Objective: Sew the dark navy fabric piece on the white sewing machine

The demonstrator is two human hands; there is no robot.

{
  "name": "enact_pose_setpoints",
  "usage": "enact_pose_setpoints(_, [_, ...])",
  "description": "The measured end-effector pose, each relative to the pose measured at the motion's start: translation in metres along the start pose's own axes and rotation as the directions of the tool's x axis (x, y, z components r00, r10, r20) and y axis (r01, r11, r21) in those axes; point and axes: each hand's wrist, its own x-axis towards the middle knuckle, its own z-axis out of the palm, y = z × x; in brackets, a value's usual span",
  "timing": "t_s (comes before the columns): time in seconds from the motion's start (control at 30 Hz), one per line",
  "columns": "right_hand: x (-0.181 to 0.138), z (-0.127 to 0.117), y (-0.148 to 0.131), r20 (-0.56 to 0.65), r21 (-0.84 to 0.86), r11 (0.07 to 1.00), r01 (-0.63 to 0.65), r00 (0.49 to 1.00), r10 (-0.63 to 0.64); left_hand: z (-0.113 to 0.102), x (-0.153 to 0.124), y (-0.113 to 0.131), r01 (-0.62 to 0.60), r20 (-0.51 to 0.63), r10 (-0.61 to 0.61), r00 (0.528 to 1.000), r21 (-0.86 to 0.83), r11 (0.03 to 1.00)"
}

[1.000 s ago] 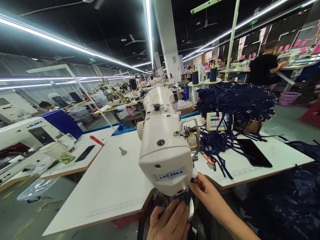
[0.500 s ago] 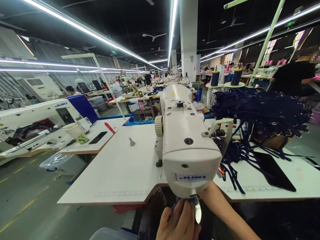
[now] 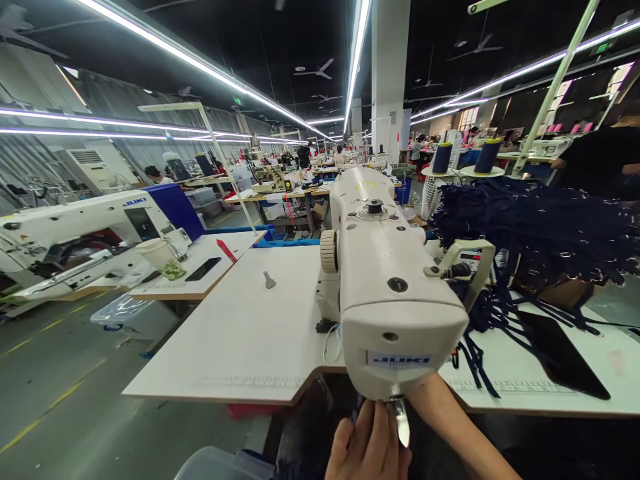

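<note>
Below the front of the white JUKI sewing machine (image 3: 400,333), my left hand (image 3: 367,443) has its fingers bent and pressed together. A sliver of navy fabric (image 3: 358,407) shows at its fingertips, mostly covered by the hand and machine head. Just right of those fingers hangs a shiny metal blade-shaped part (image 3: 403,423). From the lower right my right hand (image 3: 424,390) reaches in behind the machine head; only its wrist side and forearm show, and its fingers are hidden.
Navy straps with metal rings (image 3: 535,227) are heaped right of the machine, beside a dark tablet (image 3: 563,357). Thread cones (image 3: 443,158) stand behind. A flat metal piece (image 3: 269,280) lies on the left tabletop (image 3: 240,333). Another sewing machine (image 3: 90,227) and a cup (image 3: 163,259) are farther left.
The view has shifted slightly, so the machine and both hands sit farther right in the picture. Less navy fabric shows above my left fingers. Both hands stay at the machine head.
</note>
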Motion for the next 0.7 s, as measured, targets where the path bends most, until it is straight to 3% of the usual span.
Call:
enact_pose_setpoints(0.4, [0.002, 0.003, 0.01, -0.021, -0.017, 1.0, 0.01, 1.0, -0.01, 0.006, -0.002, 0.008, 0.1, -0.034, -0.101, 0.994, -0.032, 0.994])
enact_pose_setpoints(0.7, [0.002, 0.004, 0.016, -0.007, -0.026, 1.0, 0.003, 1.0, -0.003, 0.01, -0.003, 0.009, 0.087, -0.101, -0.086, 0.991, 0.004, 0.996])
